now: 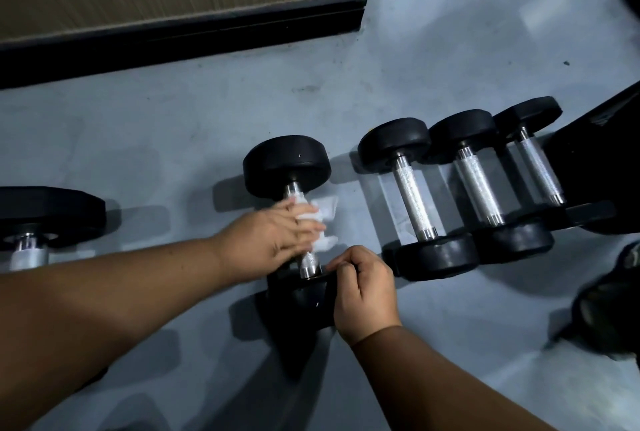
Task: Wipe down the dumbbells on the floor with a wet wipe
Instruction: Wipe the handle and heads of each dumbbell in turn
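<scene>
You're mid-wipe on the handle of the black round-headed dumbbell with knurled chrome bar [304, 262], which lies on the grey floor [173, 139] in the middle of the view, far head toward the wall, near head under your right wrist. Your left hand [273, 240] has the crumpled white wet wipe [320, 219] wrapped over the bar; fingers look curled round wipe and handle together, though the hand is motion-blurred so the exact finger lay is unclear. Your right hand [363, 292] is clenched on the rim of the near head, thumb on top, steadying the weight.

Step, as I judge it: handle cleaning on this one dumbbell, heads not obviously done. Next move probably needs the wipe run to the bare chrome end near the right hand, then over both black heads; keep the right hand braced, round heads may roll.

Other dumbbells to do: three black-headed chrome-bar dumbbells [414, 202] side by side just right, touching each other, and one bigger black dumbbell [45, 212] at the left edge, well apart. Dark skirting board [180, 35] runs behind.
</scene>
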